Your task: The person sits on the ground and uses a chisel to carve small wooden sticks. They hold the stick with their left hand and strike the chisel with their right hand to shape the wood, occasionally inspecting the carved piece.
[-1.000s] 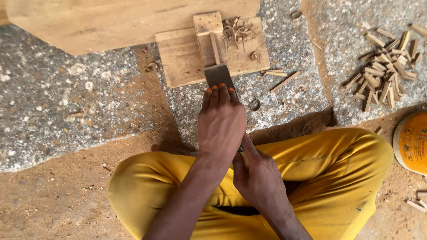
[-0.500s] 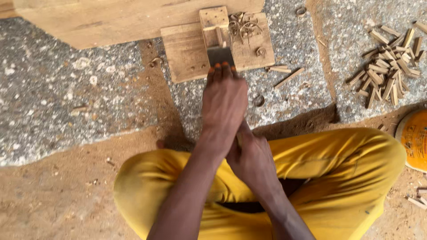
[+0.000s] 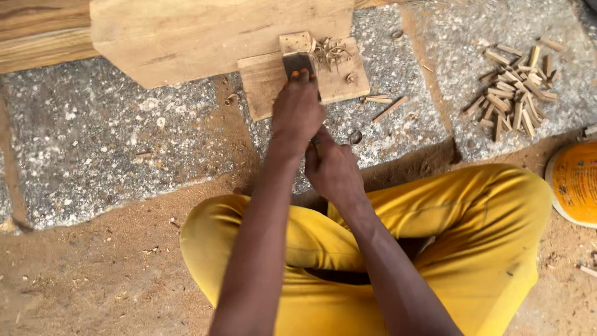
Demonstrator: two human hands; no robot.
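Note:
My left hand [image 3: 297,109] reaches forward, fingers together, pressing down on a flat dark metal chisel blade [image 3: 297,61]. The blade's tip rests against a small pale wood block [image 3: 293,42] on a little wooden board [image 3: 264,81]. Curled shavings [image 3: 329,51] lie just right of the block. My right hand [image 3: 334,171] sits close behind the left, closed around the tool's rear end, which is hidden under both hands. I sit cross-legged in yellow trousers [image 3: 435,218].
A large plank [image 3: 205,31] lies across the top, touching the board. The board rests on a speckled stone slab [image 3: 93,143]. A pile of short wooden sticks [image 3: 516,102] lies at the right, two loose sticks [image 3: 385,106] nearer. A round yellow lid [image 3: 575,183] sits at the right edge.
Both hands have pushed the blade forward, away from my body, along the board up to the small block. More of the blade is now covered by my left hand's fingers.

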